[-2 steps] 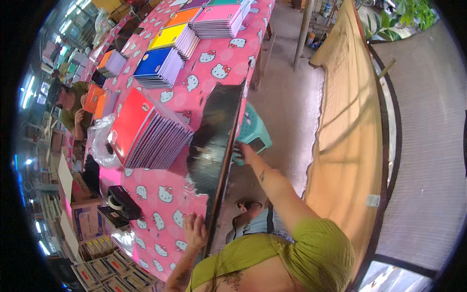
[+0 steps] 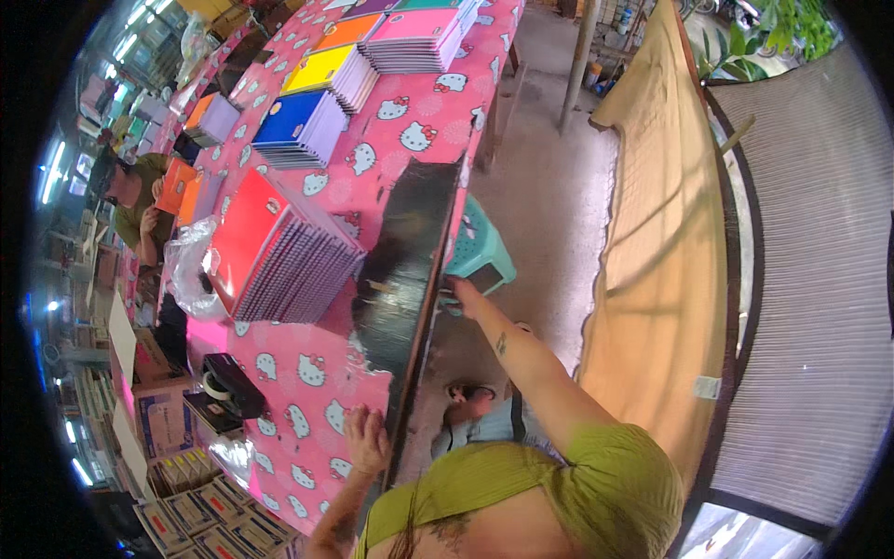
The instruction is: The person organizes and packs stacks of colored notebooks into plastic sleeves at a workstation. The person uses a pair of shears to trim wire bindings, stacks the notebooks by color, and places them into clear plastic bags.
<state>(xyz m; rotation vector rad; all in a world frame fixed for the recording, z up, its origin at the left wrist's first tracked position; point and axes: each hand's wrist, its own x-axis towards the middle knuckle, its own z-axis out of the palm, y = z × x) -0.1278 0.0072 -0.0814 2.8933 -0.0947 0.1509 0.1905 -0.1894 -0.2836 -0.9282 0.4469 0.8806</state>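
My left hand (image 2: 368, 441) rests on the pink patterned tablecloth (image 2: 312, 369) near the table's edge, holding nothing, its fingers laid on the surface. My right hand (image 2: 465, 298) reaches down beside the table to a teal plastic stool (image 2: 487, 240) and grips its near side; some fingertips are hard to see. A dark flat rectangle (image 2: 484, 278) shows on the stool just past that hand. Ahead of my left hand stands a tall stack of red-covered spiral notebooks (image 2: 296, 265). A black tape dispenser (image 2: 233, 386) sits to its left.
Stacks of blue notebooks (image 2: 300, 129), yellow notebooks (image 2: 331, 74) and pink notebooks (image 2: 410, 47) stand farther along the table. Clear plastic wrap (image 2: 191, 270) lies by the red stack. Another person (image 2: 144, 200) holds an orange notebook across the table. A tan cloth sheet (image 2: 661, 270) hangs at right.
The view shifts slightly. My right hand stays at the stool and my left hand stays on the table; my feet show a little more.
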